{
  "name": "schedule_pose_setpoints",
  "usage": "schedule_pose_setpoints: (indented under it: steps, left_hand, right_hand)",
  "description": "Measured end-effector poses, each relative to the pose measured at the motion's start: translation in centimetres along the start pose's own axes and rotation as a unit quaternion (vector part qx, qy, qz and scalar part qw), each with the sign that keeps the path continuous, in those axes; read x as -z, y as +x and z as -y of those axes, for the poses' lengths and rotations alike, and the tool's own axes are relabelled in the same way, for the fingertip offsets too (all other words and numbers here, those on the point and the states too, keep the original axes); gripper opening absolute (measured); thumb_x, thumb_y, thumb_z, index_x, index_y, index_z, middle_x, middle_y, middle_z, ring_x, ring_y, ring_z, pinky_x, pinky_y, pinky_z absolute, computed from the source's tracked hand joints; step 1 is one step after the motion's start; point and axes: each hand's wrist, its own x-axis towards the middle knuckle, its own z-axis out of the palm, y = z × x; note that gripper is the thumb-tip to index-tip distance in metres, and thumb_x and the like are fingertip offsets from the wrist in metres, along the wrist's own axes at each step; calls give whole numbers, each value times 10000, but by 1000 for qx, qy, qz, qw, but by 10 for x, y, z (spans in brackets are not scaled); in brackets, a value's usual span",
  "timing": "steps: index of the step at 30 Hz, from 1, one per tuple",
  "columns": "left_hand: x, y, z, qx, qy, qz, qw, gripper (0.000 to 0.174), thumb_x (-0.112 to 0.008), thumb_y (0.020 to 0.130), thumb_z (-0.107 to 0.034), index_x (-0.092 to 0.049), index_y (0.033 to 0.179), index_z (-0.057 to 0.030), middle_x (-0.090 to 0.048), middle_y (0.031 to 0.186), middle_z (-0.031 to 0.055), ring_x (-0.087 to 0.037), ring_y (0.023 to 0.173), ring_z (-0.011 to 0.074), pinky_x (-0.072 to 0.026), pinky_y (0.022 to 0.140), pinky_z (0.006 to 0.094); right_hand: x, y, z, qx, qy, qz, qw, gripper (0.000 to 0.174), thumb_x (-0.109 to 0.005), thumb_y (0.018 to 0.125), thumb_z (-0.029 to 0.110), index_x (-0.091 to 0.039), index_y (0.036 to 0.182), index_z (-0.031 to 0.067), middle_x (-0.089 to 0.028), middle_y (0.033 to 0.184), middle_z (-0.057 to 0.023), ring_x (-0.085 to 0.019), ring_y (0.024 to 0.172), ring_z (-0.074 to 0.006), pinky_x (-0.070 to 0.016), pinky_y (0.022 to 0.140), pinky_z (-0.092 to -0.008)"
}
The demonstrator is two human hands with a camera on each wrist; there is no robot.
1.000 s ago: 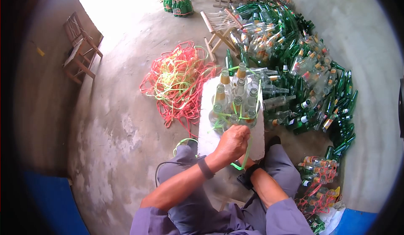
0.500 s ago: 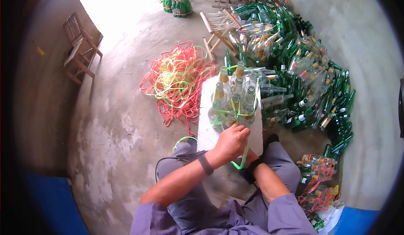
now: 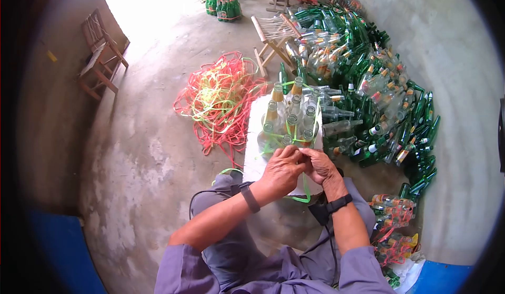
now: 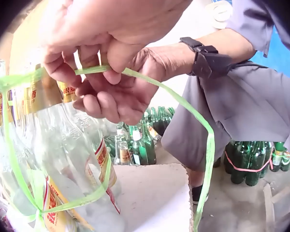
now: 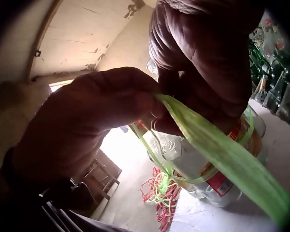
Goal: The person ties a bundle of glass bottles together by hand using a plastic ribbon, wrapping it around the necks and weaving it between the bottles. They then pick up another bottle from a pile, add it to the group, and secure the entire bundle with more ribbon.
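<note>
Clear glass bottles (image 3: 292, 120) stand upright in a tight cluster, with a flat green plastic strap (image 4: 53, 208) running around and between them. At the cluster's near side, my left hand (image 3: 284, 170) pinches the strap between thumb and fingers. Close against it, my right hand (image 3: 319, 166) has its fingers curled and its fingertips together at the strap, partly hidden behind the left hand in the left wrist view. A loose length of strap (image 5: 222, 154) leads away from the fingers and hangs down past the white block (image 4: 154, 188) under the bottles.
A big heap of loose green and clear bottles (image 3: 363, 83) lies along the right wall. Red and green strapping (image 3: 218, 102) is tangled on the floor ahead. Beyond stand a folding stool (image 3: 276, 36) and bundled green bottles (image 3: 229, 8); a wooden chair (image 3: 100, 57) is at left.
My right hand has come out from beneath the left to the right side, where it now shows fully beside it. The left hand stays at the near bottles.
</note>
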Motion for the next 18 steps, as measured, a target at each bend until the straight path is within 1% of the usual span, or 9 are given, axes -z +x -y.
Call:
schedule_pose_setpoints:
  steps: [2, 4, 6, 10, 12, 14, 16, 17, 18]
  left_hand:
    - [-3, -1, 1, -17, 24, -20, 999, 160, -631, 657, -68, -684, 799, -118, -612, 1058, 19, -532, 1099, 256, -403, 890, 396]
    - [-4, 0, 3, -25, 30, -23, 999, 159, -633, 655, -69, -685, 798, -115, -606, 1073, 32, -534, 1098, 268, -408, 889, 406]
    - [-5, 2, 2, -35, 34, -26, 998, 158, -636, 653, -71, -687, 797, -112, -601, 1088, 46, -536, 1097, 279, -414, 888, 415]
    - [-6, 8, -1, -29, 36, -52, 998, 160, -651, 652, -74, -693, 804, -100, -590, 1136, 72, -533, 1148, 293, -430, 901, 433]
    - [-5, 6, -2, -19, 42, -56, 997, 158, -655, 653, -74, -693, 805, -96, -589, 1147, 78, -534, 1163, 297, -436, 905, 438]
    - [-5, 7, 0, -31, 42, -36, 998, 160, -657, 660, -68, -695, 814, -89, -589, 1175, 83, -538, 1173, 303, -442, 914, 442]
    - [0, 7, -3, -34, 38, -36, 998, 149, -654, 667, -55, -693, 807, -87, -589, 1197, 79, -543, 1175, 311, -451, 920, 442]
    - [1, 7, -5, -37, 35, -34, 998, 153, -652, 669, -45, -693, 809, -91, -589, 1213, 78, -539, 1187, 312, -452, 936, 440]
    - [1, 7, -6, -42, 31, -32, 998, 157, -651, 671, -36, -694, 810, -95, -588, 1229, 78, -535, 1199, 313, -454, 951, 439]
  right_hand:
    - [3, 8, -4, 1, 31, 9, 999, 229, -576, 985, 183, -667, 1098, 5, -712, 985, -66, -689, 853, -170, -568, 718, -312]
    - [-1, 9, -4, 1, 64, 17, 998, 223, -565, 990, 169, -663, 1104, 5, -713, 986, -70, -691, 860, -179, -570, 736, -320]
    - [-4, 6, -1, 2, 82, 21, 996, 210, -578, 979, 167, -665, 1081, 6, -713, 989, -65, -690, 888, -170, -558, 774, -303]
    - [-11, 7, 2, -7, 103, 17, 994, 182, -571, 967, 158, -666, 1042, 22, -705, 958, -49, -676, 860, -154, -540, 781, -283]
    - [-1, 13, -2, -10, 130, 68, 989, 201, -561, 959, 179, -670, 1058, 42, -715, 999, -64, -678, 924, -186, -533, 871, -338]
    - [2, 17, -4, -20, 142, 73, 987, 215, -542, 952, 189, -672, 1041, 44, -717, 985, -67, -683, 904, -190, -540, 864, -344]
    - [6, 16, -2, -29, 175, 130, 975, 212, -528, 939, 179, -672, 1016, 44, -718, 937, -67, -689, 868, -194, -552, 835, -335]
    - [8, 15, -4, -28, 177, 128, 976, 212, -528, 939, 179, -672, 1016, 44, -718, 937, -67, -689, 868, -194, -552, 835, -335]
    - [4, 13, -4, -22, 169, 73, 983, 204, -516, 938, 180, -658, 1006, 51, -700, 911, -61, -672, 826, -188, -544, 776, -328]
